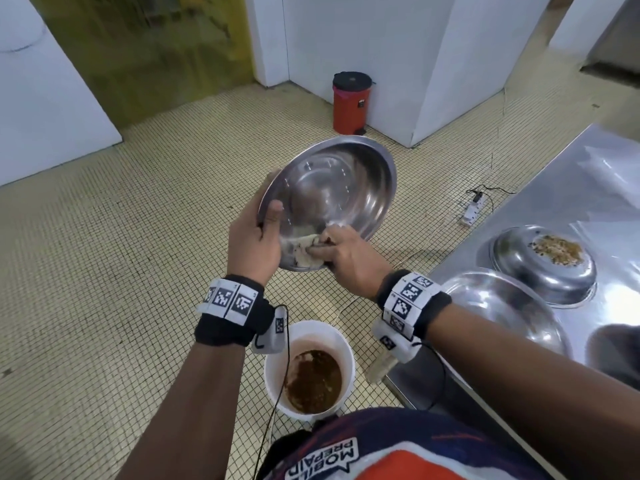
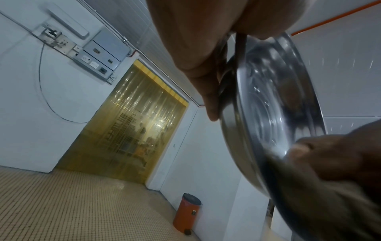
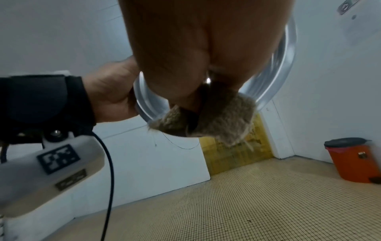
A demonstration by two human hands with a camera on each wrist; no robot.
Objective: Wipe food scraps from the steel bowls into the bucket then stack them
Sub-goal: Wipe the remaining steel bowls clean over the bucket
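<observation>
My left hand grips the near-left rim of a steel bowl, thumb inside, and holds it tilted in the air beyond a white bucket of brown slop on the floor. My right hand pinches a beige cloth against the bowl's lower inside rim. In the left wrist view the bowl stands nearly on edge, the cloth blurred below it. The right wrist view shows the cloth bunched under my fingers against the bowl.
A steel counter runs along the right. On it an upturned bowl carries food scraps on its base, and another upturned bowl sits nearer. A red pedal bin stands by the far wall. A power strip lies on the tiled floor.
</observation>
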